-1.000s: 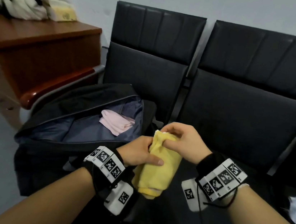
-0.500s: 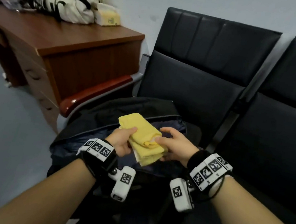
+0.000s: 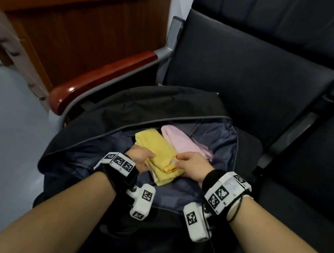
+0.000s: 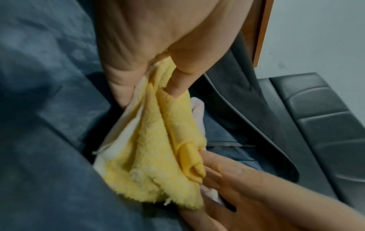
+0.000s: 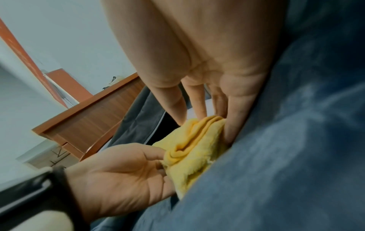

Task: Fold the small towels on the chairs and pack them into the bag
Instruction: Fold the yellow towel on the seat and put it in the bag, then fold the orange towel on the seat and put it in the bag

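Note:
A black bag (image 3: 161,101) lies open on the left chair (image 3: 253,78), showing its blue lining. Inside it a folded yellow towel (image 3: 155,148) lies against a folded pink towel (image 3: 183,141) on its right. My left hand (image 3: 139,159) pinches the yellow towel's near left edge between thumb and fingers. My right hand (image 3: 189,161) pinches its near right corner. In the left wrist view the left hand (image 4: 150,96) clamps the yellow towel (image 4: 154,156) layers. In the right wrist view the right hand (image 5: 205,125) holds the towel (image 5: 193,150) end down on the lining.
A wooden desk (image 3: 80,19) stands to the left of the chair, close to its red-brown armrest (image 3: 94,89). A second dark chair (image 3: 328,152) adjoins on the right. Grey floor (image 3: 2,126) lies to the left of the bag.
Both hands carried the folded yellow towel left from over the right seat and lowered it into the bag beside the pink towel. My view turned left and down.

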`<state>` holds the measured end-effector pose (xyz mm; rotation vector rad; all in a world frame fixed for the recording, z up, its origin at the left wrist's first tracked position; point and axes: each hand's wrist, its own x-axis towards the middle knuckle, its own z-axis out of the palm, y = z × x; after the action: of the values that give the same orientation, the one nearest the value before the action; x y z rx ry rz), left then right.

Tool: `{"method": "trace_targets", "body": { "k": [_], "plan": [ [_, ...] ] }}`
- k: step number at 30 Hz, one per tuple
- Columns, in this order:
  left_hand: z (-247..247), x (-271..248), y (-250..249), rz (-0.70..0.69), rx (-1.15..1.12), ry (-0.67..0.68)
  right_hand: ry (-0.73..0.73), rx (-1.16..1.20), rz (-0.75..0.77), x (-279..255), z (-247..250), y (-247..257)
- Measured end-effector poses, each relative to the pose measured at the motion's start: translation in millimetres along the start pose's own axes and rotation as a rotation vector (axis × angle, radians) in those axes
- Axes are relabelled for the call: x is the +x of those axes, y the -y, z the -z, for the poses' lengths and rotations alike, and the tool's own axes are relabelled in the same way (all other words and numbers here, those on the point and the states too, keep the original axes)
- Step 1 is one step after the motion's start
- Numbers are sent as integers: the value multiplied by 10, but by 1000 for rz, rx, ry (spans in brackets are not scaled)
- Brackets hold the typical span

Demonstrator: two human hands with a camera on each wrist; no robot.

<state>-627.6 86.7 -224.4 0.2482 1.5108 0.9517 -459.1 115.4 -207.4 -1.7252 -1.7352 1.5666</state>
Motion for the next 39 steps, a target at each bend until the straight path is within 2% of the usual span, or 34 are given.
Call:
{"method": "trace_targets", "body": {
  "k": [4,8,10,12,17,19,22,25,28,34,39],
  "plan": [
    [-35,82,-15,-17,80,-44,36,-8,11,-45,10,20],
    [-62,-143,-198,-36,414,-166,19,46,18,-266,151,145],
    [-95,-367,-300,-111,531,-233,-17,97,58,-456,284,236],
    [-180,-619,-379,-212,501,-252,-60,144,114,-694,431,335],
    [-721,-1555,-452,-542,445,-100,-179,207,314,-1464,880,610],
    [-915,-1887,-458,-630,470,-55,-231,179,388,-1768,1055,669],
    [-1188,-2245,-331,-708,522,34,-307,135,405,-2213,1264,498],
    [-1647,-2508,-92,-791,604,120,-367,126,352,-2664,1593,43],
    [-2314,-2712,307,-827,719,203,-502,137,282,-3165,2100,-595],
    [-3911,-3176,1527,-860,991,482,-808,153,89,-4352,3146,-2241],
    [-5013,-3467,2640,-838,1151,662,-1030,186,-89,-5135,3616,-3612]
  ]
}}
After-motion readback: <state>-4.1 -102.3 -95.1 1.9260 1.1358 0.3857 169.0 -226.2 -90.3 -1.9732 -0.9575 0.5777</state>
